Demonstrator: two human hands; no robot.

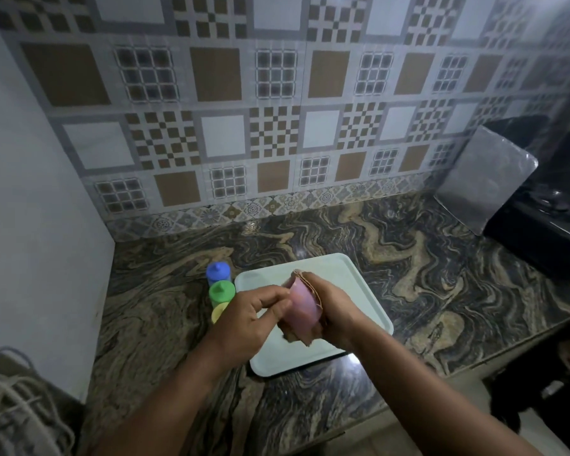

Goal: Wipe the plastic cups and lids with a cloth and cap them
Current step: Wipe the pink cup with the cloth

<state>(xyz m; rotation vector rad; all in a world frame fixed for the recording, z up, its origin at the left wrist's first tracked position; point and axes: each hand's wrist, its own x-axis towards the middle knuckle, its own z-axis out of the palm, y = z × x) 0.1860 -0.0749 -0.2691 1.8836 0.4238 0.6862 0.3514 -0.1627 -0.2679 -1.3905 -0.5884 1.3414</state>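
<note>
Cup (301, 302), light and probably slick, pinched by left hand (255, 315); right hand (338, 312) clamps cloth (310, 284) round it.

I see a swirled brown-and-black granite countertop (359, 245) backed by a tiled wall (244, 93) of checker and grid squares. A white tray (349, 274) lies flat on the counter. At the far right sits a black stove (547, 218), with a shiny metal sheet (484, 179) leaning tilted against its near side. White cables (10, 383) lie at my lower left.
</note>
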